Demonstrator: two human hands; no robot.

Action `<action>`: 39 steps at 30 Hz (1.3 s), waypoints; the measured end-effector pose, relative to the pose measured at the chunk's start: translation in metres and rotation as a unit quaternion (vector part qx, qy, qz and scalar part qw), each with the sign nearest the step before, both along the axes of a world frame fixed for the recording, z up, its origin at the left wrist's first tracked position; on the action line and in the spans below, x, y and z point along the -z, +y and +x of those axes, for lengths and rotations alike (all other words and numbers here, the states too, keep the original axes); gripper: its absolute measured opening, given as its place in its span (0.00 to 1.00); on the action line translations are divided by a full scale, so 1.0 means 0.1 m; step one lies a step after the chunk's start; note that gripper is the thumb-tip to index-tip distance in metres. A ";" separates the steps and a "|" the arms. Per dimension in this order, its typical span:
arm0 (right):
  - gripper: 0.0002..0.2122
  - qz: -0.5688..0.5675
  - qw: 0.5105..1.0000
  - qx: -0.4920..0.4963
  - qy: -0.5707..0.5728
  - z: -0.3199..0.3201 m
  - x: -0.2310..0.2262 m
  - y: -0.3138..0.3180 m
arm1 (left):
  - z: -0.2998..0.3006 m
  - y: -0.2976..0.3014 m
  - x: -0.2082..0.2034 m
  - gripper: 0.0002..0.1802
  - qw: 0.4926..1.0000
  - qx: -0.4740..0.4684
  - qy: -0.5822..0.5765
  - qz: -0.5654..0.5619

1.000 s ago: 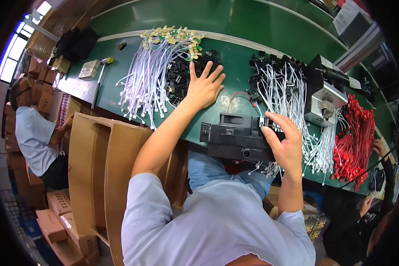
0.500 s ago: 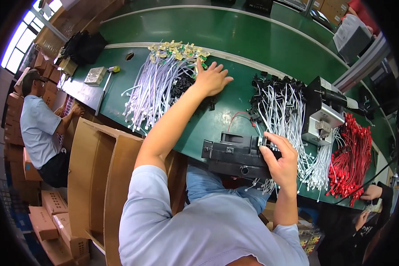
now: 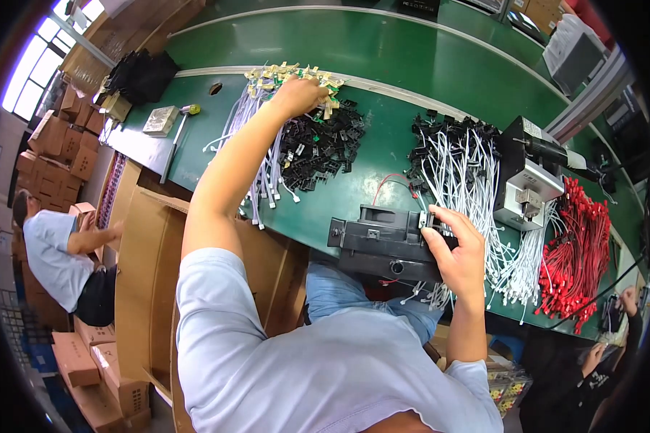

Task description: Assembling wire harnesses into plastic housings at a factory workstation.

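My left hand [image 3: 300, 97] reaches to the far side of the bench, onto the small yellow-and-green ends of a bundle of white cables [image 3: 261, 173]. Its fingers are curled down; what they hold, if anything, is hidden. A heap of small black plastic parts [image 3: 325, 148] lies just nearer to me. My right hand [image 3: 461, 249] grips the right end of a black plastic housing [image 3: 390, 249] at the bench's near edge, thumb and fingers around a small pale piece on its top. Thin red and dark wires [image 3: 391, 177] rise from the housing.
White cables with black ends [image 3: 458, 166] lie right of centre, beside a metal-and-black device [image 3: 531, 180] and red cables [image 3: 574, 249]. A screwdriver [image 3: 180, 133] and a small block [image 3: 160, 121] lie at left. Open cardboard boxes [image 3: 148, 281] stand left. Co-workers sit on both sides.
My left hand has moved left and away from me, from spread fingers beside the yellow-ended cables to curled fingers on them. The right hand keeps its grip on the housing.
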State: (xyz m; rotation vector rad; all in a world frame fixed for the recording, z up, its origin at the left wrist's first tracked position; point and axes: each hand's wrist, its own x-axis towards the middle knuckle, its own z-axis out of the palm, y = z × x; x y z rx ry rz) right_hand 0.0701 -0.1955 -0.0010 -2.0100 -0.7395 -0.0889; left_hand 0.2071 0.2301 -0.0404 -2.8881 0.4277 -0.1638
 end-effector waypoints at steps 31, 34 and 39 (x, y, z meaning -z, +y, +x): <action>0.14 0.030 0.998 -0.029 0.045 0.03 0.03 -0.07 | -2.12 0.10 -2.58 0.13 0.375 0.298 -0.067 -0.875; 0.14 0.028 0.997 -0.047 0.061 0.02 0.02 -0.05 | -2.20 -0.44 -2.60 0.07 0.150 0.361 0.169 -0.905; 0.14 0.036 0.998 -0.039 0.036 0.06 0.08 -0.06 | -1.90 -1.86 -1.28 0.11 0.518 0.063 0.147 -0.840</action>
